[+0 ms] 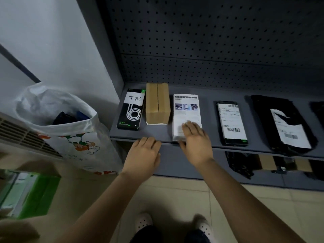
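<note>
Carton [186, 112], slim and white, lies under right hand [196, 143], grip released; left hand [144, 155] likewise.

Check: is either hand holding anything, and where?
Nothing is gripped. The right hand rests flat fingers on the near end of the white box; the left hand is open at the shelf edge.

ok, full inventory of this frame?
black box: 1, black with white loops, shelf far left
cardboard box: 1, brown, beside black box
white box: 1, white, mid-shelf, under right hand
black packet: 1, black, white label, right of white box
black bag: 1, black, white label, shelf right
shelf: 1, grey, ahead
plastic bag: 1, white, floor left
green carton: 1, green, lower left
left hand: 1, open, at shelf edge
right hand: 1, flat on white box
</note>
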Available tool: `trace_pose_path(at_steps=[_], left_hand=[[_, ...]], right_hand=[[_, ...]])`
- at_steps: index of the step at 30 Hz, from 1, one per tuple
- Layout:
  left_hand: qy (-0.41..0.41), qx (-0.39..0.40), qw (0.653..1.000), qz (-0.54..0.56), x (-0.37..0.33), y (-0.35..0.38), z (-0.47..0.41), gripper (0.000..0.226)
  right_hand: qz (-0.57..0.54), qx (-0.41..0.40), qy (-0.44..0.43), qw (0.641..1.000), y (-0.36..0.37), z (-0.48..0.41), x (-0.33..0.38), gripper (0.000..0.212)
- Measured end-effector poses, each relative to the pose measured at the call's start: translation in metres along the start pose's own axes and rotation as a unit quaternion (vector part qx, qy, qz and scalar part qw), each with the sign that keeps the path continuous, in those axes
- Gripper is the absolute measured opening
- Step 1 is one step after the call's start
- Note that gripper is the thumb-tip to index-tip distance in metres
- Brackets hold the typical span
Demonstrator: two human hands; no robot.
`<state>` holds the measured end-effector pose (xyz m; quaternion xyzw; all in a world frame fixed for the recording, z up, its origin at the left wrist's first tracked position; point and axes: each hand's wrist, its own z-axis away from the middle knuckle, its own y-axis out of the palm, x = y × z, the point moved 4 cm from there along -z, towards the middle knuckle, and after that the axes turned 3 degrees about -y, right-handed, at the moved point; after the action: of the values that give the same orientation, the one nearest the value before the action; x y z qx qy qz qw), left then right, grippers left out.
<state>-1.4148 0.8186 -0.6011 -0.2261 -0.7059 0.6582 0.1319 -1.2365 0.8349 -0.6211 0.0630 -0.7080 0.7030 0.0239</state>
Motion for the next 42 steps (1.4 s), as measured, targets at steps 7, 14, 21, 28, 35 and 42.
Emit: trace_pose_path(at_steps=[7,14,21,28,35,42], left_hand=[[-0.036,0.014,0.999,0.018,-0.011,0.012,0.012,0.032],[-0.074,0.009,0.997,0.025,-0.022,0.009,0.019,0.023],[-0.114,0.002,0.993,0.024,-0.035,0.000,0.026,0.020],[-0.148,0.009,0.989,0.016,-0.045,-0.002,0.028,0.034],[-0.160,0.008,0.987,0.020,-0.072,0.004,0.010,0.033],[-0.152,-0.005,0.988,0.030,-0.089,0.011,-0.009,0.025]], right_hand=[[0.090,-0.039,-0.010,0.995,0.006,0.016,0.000,0.071],[0.145,-0.057,-0.055,0.986,0.005,0.010,-0.003,0.077],[0.235,-0.032,-0.094,0.967,0.014,0.008,-0.005,0.083],[0.110,-0.120,-0.095,0.982,-0.015,0.009,-0.019,0.078],[-0.323,-0.156,0.136,0.923,-0.034,0.036,-0.075,0.058],[-0.591,-0.072,0.285,0.751,-0.006,0.055,-0.103,0.043]])
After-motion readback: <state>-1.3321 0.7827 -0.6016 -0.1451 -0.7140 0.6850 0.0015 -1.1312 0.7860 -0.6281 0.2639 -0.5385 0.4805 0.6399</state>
